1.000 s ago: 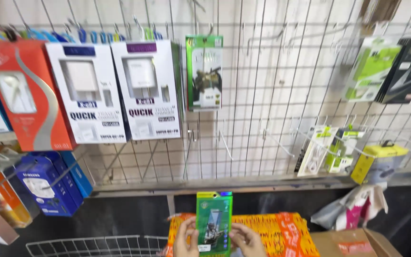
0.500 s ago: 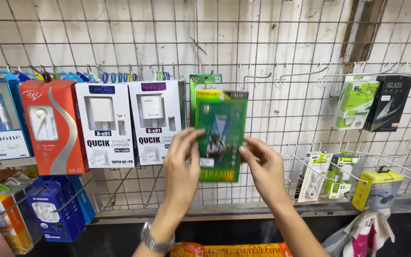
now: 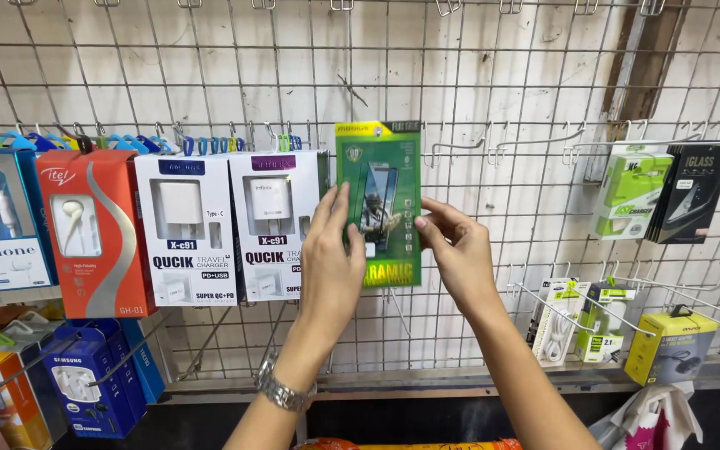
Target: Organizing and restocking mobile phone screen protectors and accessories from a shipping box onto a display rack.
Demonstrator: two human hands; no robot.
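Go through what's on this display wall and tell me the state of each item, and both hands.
Green screen-protector pack: upright, held against the wire grid.
Left hand: gripping the pack's left edge.
Right hand: pinching its right edge.
White charger boxes: hanging, sealed.
Orange earphone box: hanging.
Yellow box: hanging on a low hook.
Hooks right of the pack: bare.

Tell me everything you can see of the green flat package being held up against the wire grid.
The green flat package is a thin, glossy rectangular pack, upright and facing the camera, with a yellow-green strip along its top edge, a dark phone-shaped picture in the middle and a bright green band at the bottom. It looks like card or plastic, undamaged. It sits against the wire grid, right of the white charger boxes. The left hand grips its left edge, the right hand its right edge.
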